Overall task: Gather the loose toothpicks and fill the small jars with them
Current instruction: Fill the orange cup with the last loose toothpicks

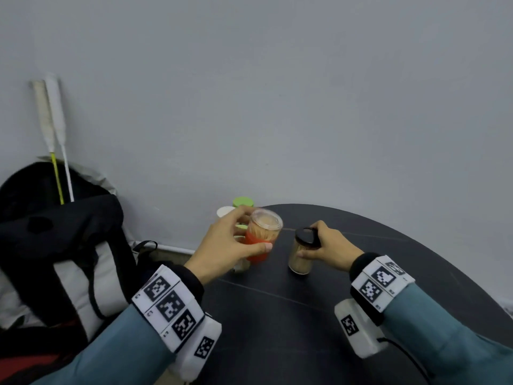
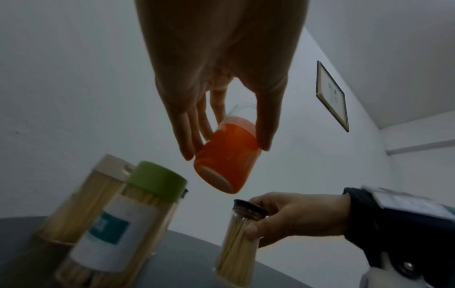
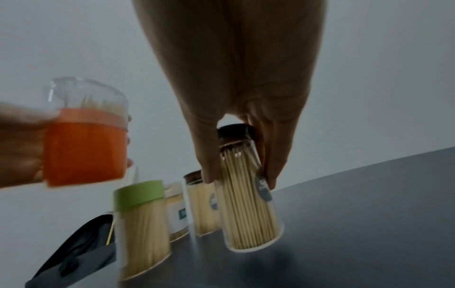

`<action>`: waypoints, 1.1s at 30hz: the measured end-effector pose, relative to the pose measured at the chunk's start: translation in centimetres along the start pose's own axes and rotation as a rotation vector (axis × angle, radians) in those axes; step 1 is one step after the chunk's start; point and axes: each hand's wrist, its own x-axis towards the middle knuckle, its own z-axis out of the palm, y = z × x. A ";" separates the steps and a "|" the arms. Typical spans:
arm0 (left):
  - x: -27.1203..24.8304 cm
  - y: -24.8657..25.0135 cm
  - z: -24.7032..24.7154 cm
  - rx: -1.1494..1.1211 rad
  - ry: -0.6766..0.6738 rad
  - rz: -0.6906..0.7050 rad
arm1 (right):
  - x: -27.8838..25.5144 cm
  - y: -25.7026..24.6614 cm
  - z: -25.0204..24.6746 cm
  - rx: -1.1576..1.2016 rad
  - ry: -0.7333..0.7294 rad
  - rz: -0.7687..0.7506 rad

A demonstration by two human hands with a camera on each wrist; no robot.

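An orange toothpick jar [image 1: 261, 237] with a clear domed lid is being gripped by the left hand [image 1: 230, 245], thumb on the near side and fingers wrapped round the far side; it is being held clear of the dark round table [image 1: 361, 315], tilted, and toothpick tips are showing inside the lid just above the thumb. In the left wrist view the jar's orange base [image 2: 221, 181] is seen pointing down at the camera, hanging in the air below the fingers [image 2: 194, 128]. A clear black-lidded jar [image 1: 301, 252] packed with toothpicks is being grasped by the right hand [image 1: 330, 247], thumb and fingers curled round its upper half just under the black lid [image 1: 306, 238]; it is leaning, and whether its foot is touching the table cannot be told. In the right wrist view a grey label [image 3: 263, 190] is lying just beneath the fingertips. Beyond and below the left hand's grip, a green-lidded jar [image 2: 138, 214] and a beige-lidded jar [image 2: 91, 196], both full of toothpicks, are standing together on the table, with another dark-lidded jar [image 3: 200, 202] between them and the right hand's jar. Off the table edge beside the left forearm, a black backpack [image 1: 61, 245] with two racket handles [image 1: 51, 115] is leaning against the wall.
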 end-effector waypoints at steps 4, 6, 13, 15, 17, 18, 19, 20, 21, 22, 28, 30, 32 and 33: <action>1.7 0.5 3.5 0.081 -0.210 -0.032 | -1.4 4.0 -3.1 -0.025 0.014 0.048; 3.2 1.1 5.8 0.164 -0.277 -0.037 | -1.6 6.0 -4.5 -0.016 0.034 0.072; 6.9 0.7 14.6 0.372 -0.407 -0.175 | -0.1 11.1 -6.7 0.000 0.059 0.048; 7.3 0.3 16.5 0.385 -0.404 -0.207 | 0.4 12.0 -6.8 0.012 0.060 0.031; 7.5 0.1 17.8 0.385 -0.379 -0.226 | 0.7 12.8 -6.9 0.024 0.053 0.011; 7.6 0.0 18.3 0.384 -0.364 -0.229 | 0.8 13.1 -6.9 0.027 0.045 0.000; 7.7 -0.2 18.5 0.382 -0.353 -0.229 | 0.8 13.3 -6.9 0.031 0.038 -0.010; 7.7 -0.3 18.7 0.375 -0.344 -0.230 | 0.7 13.5 -6.8 0.042 0.035 -0.017; 7.7 -0.4 18.9 0.360 -0.336 -0.233 | 0.6 13.7 -6.8 0.059 0.036 -0.021; 7.6 -0.5 19.0 0.340 -0.324 -0.238 | 0.5 13.8 -6.7 0.079 0.039 -0.025; 7.1 -0.4 19.8 0.259 -0.285 -0.281 | 0.1 13.7 -6.4 0.111 0.023 -0.023; 6.9 -0.3 19.8 0.237 -0.293 -0.283 | -0.2 13.5 -6.5 0.128 0.014 -0.010; 6.6 0.0 19.3 0.226 -0.306 -0.270 | -0.5 13.4 -6.7 0.116 0.027 0.002; 6.5 0.1 18.9 0.231 -0.315 -0.265 | -0.8 13.3 -6.8 0.101 0.043 0.009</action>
